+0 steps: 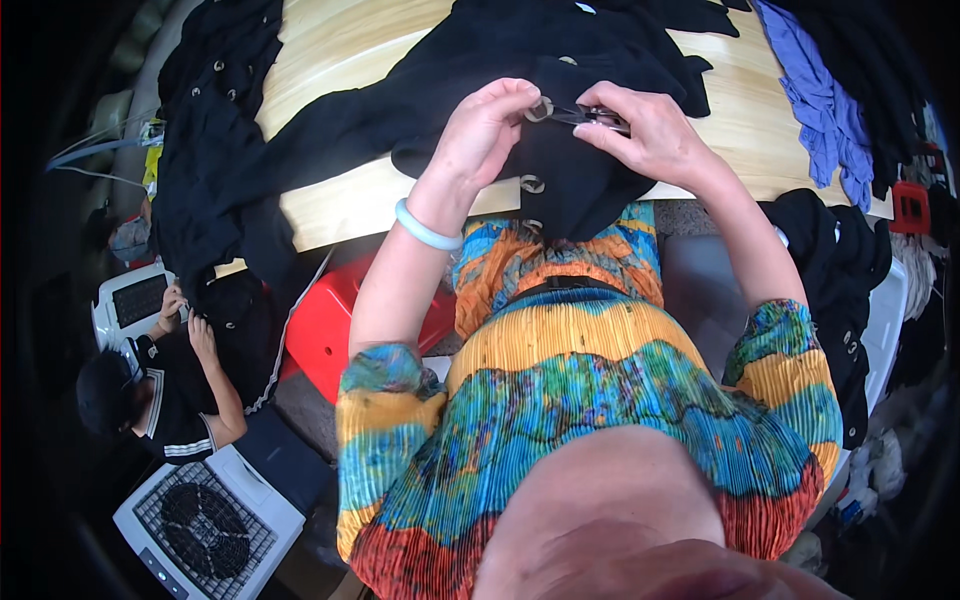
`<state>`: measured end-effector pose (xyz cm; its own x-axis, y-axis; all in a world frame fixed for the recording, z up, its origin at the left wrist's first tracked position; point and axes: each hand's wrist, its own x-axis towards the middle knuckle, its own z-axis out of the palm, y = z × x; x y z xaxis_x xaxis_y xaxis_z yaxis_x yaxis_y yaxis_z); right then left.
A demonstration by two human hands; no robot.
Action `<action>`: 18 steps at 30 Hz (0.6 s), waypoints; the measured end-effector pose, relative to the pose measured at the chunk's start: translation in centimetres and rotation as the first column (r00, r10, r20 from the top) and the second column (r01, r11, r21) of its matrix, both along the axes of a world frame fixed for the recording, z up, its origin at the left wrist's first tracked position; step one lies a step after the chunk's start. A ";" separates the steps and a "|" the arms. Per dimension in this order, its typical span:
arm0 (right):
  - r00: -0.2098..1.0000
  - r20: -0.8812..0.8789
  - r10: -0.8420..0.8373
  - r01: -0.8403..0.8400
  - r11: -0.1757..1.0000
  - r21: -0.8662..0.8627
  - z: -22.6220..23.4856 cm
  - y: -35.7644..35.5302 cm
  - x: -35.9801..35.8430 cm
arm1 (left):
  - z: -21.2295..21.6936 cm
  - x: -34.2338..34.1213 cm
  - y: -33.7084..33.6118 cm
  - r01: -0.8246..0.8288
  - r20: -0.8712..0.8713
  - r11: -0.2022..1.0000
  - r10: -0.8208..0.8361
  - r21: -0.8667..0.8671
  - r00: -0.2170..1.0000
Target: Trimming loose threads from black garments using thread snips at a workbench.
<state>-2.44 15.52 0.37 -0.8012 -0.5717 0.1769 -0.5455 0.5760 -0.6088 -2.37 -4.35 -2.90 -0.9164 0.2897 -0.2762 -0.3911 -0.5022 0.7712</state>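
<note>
A black garment [480, 75] with several pale ring-like buttons lies over the wooden table, its lower edge hanging down toward my lap. My left hand [482, 135] pinches a button [540, 108] near the garment's front edge; a pale bangle circles that wrist. In my right hand [650, 130] is a small pair of thread snips [600, 117], the blades pointing left at the pinched button. Whether the tips touch a thread is too small to tell. Another button [532, 184] shows on the cloth below my hands.
Wooden table [345, 215] in front. More black clothing [215, 130] drapes over its left end; purple cloth [825, 100] lies at its right. A red stool [330, 325] stands at my left. Further left, a co-worker [165, 390] handles dark cloth beside a fan unit [205, 520].
</note>
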 end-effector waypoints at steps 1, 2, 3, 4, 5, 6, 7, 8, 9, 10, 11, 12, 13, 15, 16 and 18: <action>1.000 0.002 0.000 0.000 1.000 0.000 -0.1 -0.1 0.0 | 0.1 0.0 0.0 0.006 0.016 1.000 -0.006 0.020 1.000; 1.000 -0.020 0.010 -0.010 1.000 -0.002 -0.2 -0.2 -0.2 | 0.1 0.0 -0.1 0.011 0.033 0.999 -0.012 0.040 0.999; 0.999 -0.042 0.018 -0.018 1.000 -0.004 -0.2 -0.2 -0.3 | 0.1 0.0 0.0 0.011 0.034 0.999 -0.013 0.039 0.999; 0.999 -0.042 0.018 -0.018 1.000 -0.005 -0.2 -0.3 -0.4 | 0.1 0.1 0.0 0.015 0.027 0.998 -0.016 0.064 1.000; 0.999 -0.038 0.013 -0.013 1.000 0.008 -0.2 -0.3 -0.4 | 0.1 0.1 0.1 0.018 0.020 0.996 -0.019 0.089 1.000; 0.999 -0.035 0.010 -0.009 1.000 0.020 -0.1 -0.4 -0.5 | 0.1 0.2 0.1 0.016 0.019 0.996 -0.018 0.088 1.000; 0.999 -0.036 0.011 -0.011 1.000 0.020 0.0 -0.4 -0.5 | -0.1 0.2 0.1 0.025 0.001 0.994 -0.025 0.103 1.000; 1.000 -0.023 0.006 -0.006 1.000 0.025 0.1 -0.5 -0.5 | -0.2 0.2 0.2 0.034 -0.016 0.993 -0.032 0.117 0.999; 1.000 -0.008 0.000 0.000 1.000 0.030 0.2 -0.5 -0.5 | -0.1 0.3 0.2 0.033 -0.015 0.993 -0.031 0.116 0.999; 1.000 -0.006 0.001 -0.001 1.000 0.030 0.2 -0.6 -0.5 | 0.0 0.3 0.3 0.046 -0.017 0.992 -0.044 0.118 0.999; 1.000 -0.012 0.001 0.000 0.999 0.044 0.3 -0.7 -0.5 | 0.0 0.3 0.4 0.060 -0.019 0.991 -0.058 0.120 0.998; 1.000 -0.019 0.001 0.000 0.998 0.059 0.4 -0.7 -0.5 | -0.1 0.3 0.3 0.059 -0.018 0.991 -0.057 0.119 0.998; 1.000 -0.019 0.001 0.000 0.998 0.058 0.3 -0.7 -0.5 | -0.2 0.3 0.3 0.060 -0.008 0.991 -0.059 0.119 0.998; 0.998 -0.057 0.020 -0.018 0.999 0.036 -0.1 -0.7 -0.4 | -0.4 0.2 0.2 0.062 0.001 0.991 -0.062 0.119 0.998; 0.998 -0.057 0.019 -0.017 0.999 0.037 -0.2 -0.6 -0.4 | -0.6 0.1 0.1 0.066 0.010 0.990 -0.068 0.127 0.998; 1.000 0.015 0.020 -0.021 0.996 0.084 -0.3 -0.5 -0.5 | -0.6 -0.1 0.0 0.068 0.019 0.988 -0.072 0.135 0.997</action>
<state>-2.89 15.03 0.02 -0.7911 -0.6005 0.1166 -0.5496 0.6140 -0.5666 -2.46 -4.33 -3.54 -0.8862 0.3889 -0.2519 -0.4465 -0.5714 0.6886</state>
